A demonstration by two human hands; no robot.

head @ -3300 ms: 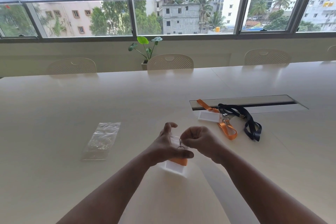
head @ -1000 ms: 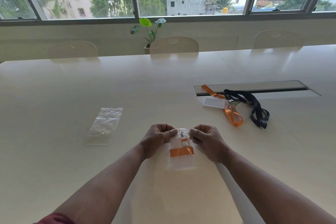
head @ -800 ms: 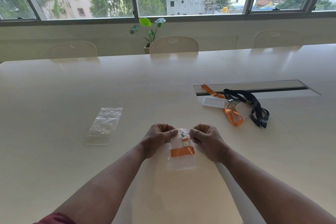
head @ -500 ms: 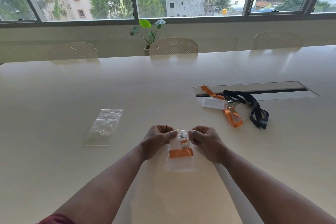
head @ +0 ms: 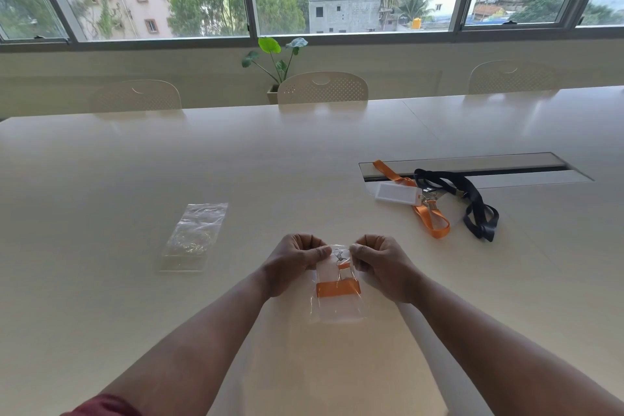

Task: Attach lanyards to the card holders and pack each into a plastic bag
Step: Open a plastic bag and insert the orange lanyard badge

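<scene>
A clear plastic bag [head: 337,309] lies in front of me on the table with a card holder and a folded orange lanyard [head: 338,288] inside it. My left hand [head: 293,262] pinches the bag's top edge on the left, and my right hand [head: 383,263] pinches it on the right, thumbs close together. A metal clip shows between the thumbs. Further right lie a white card holder [head: 397,194], an orange lanyard [head: 430,219] and a black lanyard [head: 472,206].
A stack of spare clear plastic bags [head: 194,236] lies to the left on the cream table [head: 169,162]. A cable slot [head: 472,170] is set into the table at the right. Chairs [head: 322,88] and a potted plant [head: 275,64] stand beyond the far edge.
Since 3.3 s ago the card holder with its orange lanyard has ended up inside the bag. Over the last second my thumbs have drawn closer together along the bag's top edge.
</scene>
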